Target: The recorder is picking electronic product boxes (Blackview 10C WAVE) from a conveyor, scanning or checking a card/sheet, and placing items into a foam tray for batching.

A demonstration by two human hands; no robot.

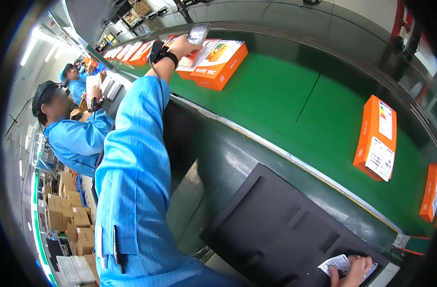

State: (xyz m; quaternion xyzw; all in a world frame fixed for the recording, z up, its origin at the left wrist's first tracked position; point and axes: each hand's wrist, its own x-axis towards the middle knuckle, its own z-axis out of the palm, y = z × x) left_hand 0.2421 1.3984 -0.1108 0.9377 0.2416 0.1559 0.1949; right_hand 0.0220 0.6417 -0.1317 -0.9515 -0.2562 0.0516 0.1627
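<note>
My left hand (181,46) is stretched far out over the green conveyor belt (276,100) and grips a dark phone (198,33) by its lower end. A black wrist strap (159,50) sits on that wrist, and the sleeve is blue. The phone hangs just above an open orange and white box (218,60) on the belt. At the lower right, my right hand (355,270) holds a small white printed leaflet (335,264) against a black mat (276,225).
A closed orange box (376,138) lies on the belt at right, with another (431,191) at the right rim. More boxes (132,51) run along the belt's far left. Two co-workers in blue (77,138) sit at left. Cardboard cartons (67,210) are stacked on the floor.
</note>
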